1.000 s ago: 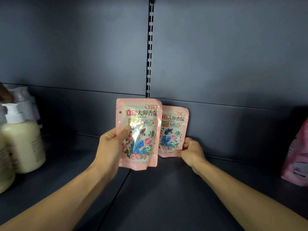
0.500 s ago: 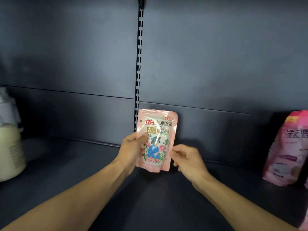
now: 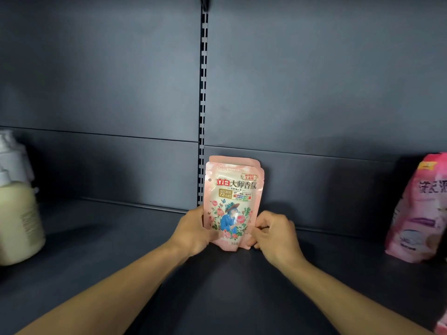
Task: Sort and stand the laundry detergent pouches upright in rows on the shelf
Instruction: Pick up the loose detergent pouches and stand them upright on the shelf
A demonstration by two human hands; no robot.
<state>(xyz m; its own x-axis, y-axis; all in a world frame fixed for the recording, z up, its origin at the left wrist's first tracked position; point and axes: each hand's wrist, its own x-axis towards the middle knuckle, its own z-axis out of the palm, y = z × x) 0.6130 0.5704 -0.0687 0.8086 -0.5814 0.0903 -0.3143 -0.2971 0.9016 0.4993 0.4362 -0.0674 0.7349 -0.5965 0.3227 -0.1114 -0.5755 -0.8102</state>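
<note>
Your left hand point(image 3: 193, 232) and right hand point(image 3: 275, 234) both pinch the lower edges of the upright pink floral pouch point(image 3: 231, 201) standing on the dark grey shelf point(image 3: 121, 250) against the slotted back panel point(image 3: 96, 81), cream pump bottle point(image 3: 18, 218) far left, bigger pink pouch point(image 3: 420, 209) far right.
</note>
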